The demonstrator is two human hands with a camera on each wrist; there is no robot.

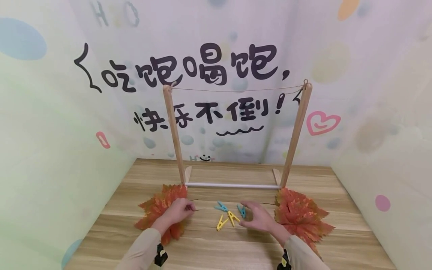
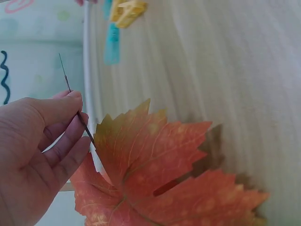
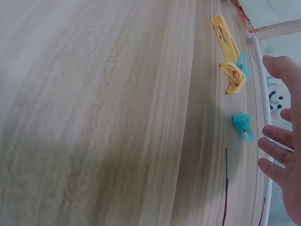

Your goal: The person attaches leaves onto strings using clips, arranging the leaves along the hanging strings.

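Observation:
My left hand [image 1: 179, 210] pinches the dark thin stem [image 2: 84, 125] of an orange-red maple leaf [image 2: 160, 165] between thumb and fingers. The leaf spreads out beneath that hand at the left of the table. Fingers spread and holding nothing, my right hand [image 1: 260, 217] hovers beside a blue clothespin [image 1: 242, 211]. To its left lie another blue clothespin [image 1: 221, 206] and two yellow ones, one yellow clothespin [image 1: 233, 218] overlapping it and one yellow clothespin [image 1: 221, 224] nearer me. A second pile of red maple leaf [image 1: 298, 212] lies under my right forearm.
Behind the hands stands a wooden frame with a left post [image 1: 174, 135], a right post [image 1: 296, 137] and a white bottom bar [image 1: 233, 185]. Twine [image 1: 233, 90] runs between the post tops. A printed curtain [image 1: 216, 37] surrounds the wooden table [image 1: 216, 251].

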